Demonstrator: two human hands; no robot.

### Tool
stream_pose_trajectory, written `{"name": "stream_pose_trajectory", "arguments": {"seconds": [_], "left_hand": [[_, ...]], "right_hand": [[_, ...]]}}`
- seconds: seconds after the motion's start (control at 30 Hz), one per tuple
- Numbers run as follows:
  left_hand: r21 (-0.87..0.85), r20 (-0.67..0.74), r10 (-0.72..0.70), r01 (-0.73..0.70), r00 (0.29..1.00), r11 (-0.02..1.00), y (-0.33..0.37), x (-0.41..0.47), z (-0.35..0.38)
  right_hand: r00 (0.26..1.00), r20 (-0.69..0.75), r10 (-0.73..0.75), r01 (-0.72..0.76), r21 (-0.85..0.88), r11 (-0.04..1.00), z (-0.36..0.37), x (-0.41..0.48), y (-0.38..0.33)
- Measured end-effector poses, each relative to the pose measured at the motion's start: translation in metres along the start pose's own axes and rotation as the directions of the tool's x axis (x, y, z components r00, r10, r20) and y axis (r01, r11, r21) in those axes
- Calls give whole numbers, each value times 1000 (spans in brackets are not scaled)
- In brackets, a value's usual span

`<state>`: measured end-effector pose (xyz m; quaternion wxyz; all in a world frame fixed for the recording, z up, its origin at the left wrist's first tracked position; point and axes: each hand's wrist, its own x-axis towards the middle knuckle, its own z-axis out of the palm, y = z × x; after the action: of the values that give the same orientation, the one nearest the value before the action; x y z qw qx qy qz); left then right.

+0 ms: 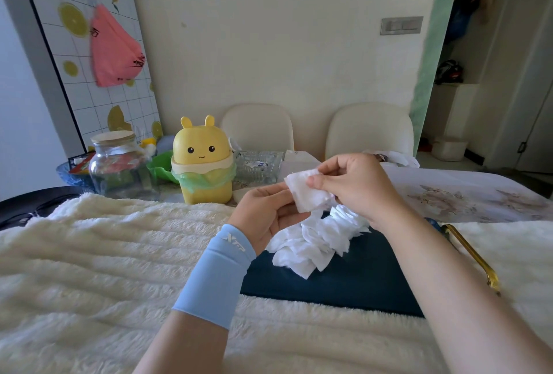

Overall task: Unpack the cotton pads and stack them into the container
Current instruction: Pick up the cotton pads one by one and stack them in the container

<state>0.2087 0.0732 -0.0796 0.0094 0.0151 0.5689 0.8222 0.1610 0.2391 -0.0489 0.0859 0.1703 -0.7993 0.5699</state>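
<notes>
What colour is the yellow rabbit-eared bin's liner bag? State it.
The plastic liner bag is pale green; head view.

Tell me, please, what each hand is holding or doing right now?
The left hand holds the lower edge of a cotton pad.
The right hand pinches the same cotton pad near its top.

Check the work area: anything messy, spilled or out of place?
Yes: the cotton pads lie in a tumbled, overlapping heap on the dark blue mat, not stacked. The left hand and right hand hold one pad above it.
</notes>
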Motion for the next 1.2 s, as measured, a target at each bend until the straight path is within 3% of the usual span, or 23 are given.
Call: {"name": "stream_pose_trajectory", "arguments": {"seconds": [0.2,0.27,0.37,0.5,0.57,0.63,0.73,0.83,1.03,1.1,1.2], "left_hand": [[-25,1,-27,27,1000,999,3,-1,-3],[-55,19,-64,65,998,996,7,-2,-3],[76,57,-46,42,997,996,7,-4,-4],[127,-42,-5,10,999,992,4,-2,-12],[133,-152,8,13,988,991,5,2,-21],[163,-260,31,12,965,987,4,7,-32],[163,-328,47,8,943,987,3,9,-37],[195,-298,51,9,953,981,1,8,-31],[329,-310,112,-4,944,944,-4,8,-20],[355,-368,157,-17,917,935,-5,10,-21],[379,-417,202,-33,886,925,-5,11,-21]], "right_hand": [[999,-38,-33,27,-159,987,6,-1,6],[999,13,37,-36,-84,996,6,0,7],[992,74,105,-110,60,992,8,1,8],[992,77,97,-102,64,993,10,3,12],[999,22,35,-34,-71,997,1,3,13],[1000,22,10,-2,-337,941,-15,5,15],[961,152,233,-81,-647,758,-25,3,17],[914,195,357,-101,-741,664,-17,-2,22],[951,158,266,-125,-591,797,-25,2,21],[977,104,186,-122,-444,888,-31,2,14],[978,126,168,-158,-87,984,-32,-2,5]]}}
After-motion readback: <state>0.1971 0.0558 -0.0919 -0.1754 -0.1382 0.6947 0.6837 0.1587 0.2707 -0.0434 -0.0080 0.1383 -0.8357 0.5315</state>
